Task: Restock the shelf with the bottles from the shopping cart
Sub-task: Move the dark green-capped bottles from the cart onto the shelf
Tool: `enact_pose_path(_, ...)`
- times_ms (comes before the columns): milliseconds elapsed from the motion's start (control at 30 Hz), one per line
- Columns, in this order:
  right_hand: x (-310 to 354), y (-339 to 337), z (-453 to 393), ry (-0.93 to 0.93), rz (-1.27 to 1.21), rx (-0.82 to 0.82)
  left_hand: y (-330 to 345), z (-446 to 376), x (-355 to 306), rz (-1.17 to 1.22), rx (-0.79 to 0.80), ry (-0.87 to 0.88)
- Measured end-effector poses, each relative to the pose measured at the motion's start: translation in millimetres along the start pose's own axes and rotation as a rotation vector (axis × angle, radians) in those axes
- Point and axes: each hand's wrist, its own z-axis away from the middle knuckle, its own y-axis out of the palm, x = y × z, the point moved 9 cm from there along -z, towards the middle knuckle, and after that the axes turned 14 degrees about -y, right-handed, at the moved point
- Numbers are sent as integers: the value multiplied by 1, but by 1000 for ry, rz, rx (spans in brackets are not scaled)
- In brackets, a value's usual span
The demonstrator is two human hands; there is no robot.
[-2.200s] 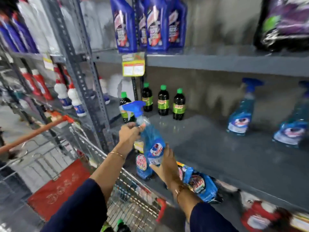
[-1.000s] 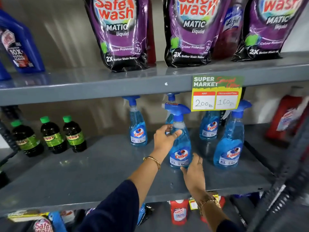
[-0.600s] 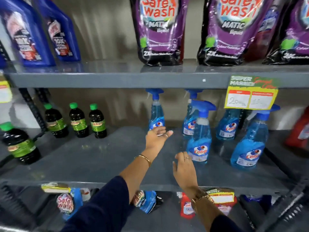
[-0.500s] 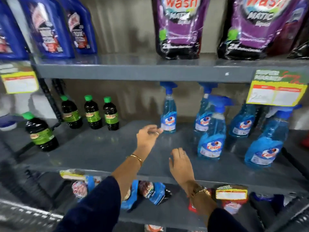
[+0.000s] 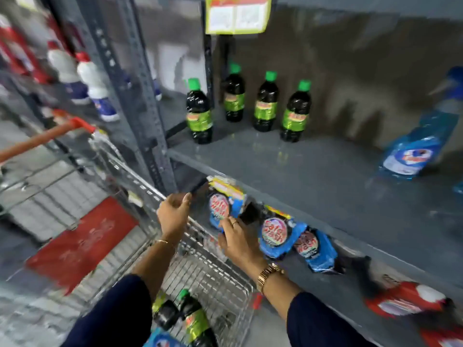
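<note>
Above cart [image 5: 213,276] rim | left hand [image 5: 172,214], right hand [image 5: 238,242] held loosely spread, nothing gripped | shelf [image 5: 313,176] front bare beside bottles [image 5: 265,102]

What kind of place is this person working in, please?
Most likely a supermarket aisle for cleaning products: grey metal shelves stocked with green-capped bottles, a price tag hanging above, and a wire cart alongside.

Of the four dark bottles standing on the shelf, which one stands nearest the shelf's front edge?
The leftmost dark bottle, beside the upright post; the other three stand further back.
</note>
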Motion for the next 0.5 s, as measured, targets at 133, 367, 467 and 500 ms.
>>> enact_pose_path(133, 31, 80, 0, -79, -102, 180, -47, -32, 90, -46, -36, -162)
enact_pose_path(367, 25, 190, 48, 116, -210, 501, -53, -47, 219, -101, 63, -406)
enact_pose_path(467, 20, 234, 85, 303, -332, 656, -38, -46, 273, -158, 115, -542)
enact_pose_path(500, 22, 244, 96, 328, -333, 712, -30, -45, 286, -180, 144, -563)
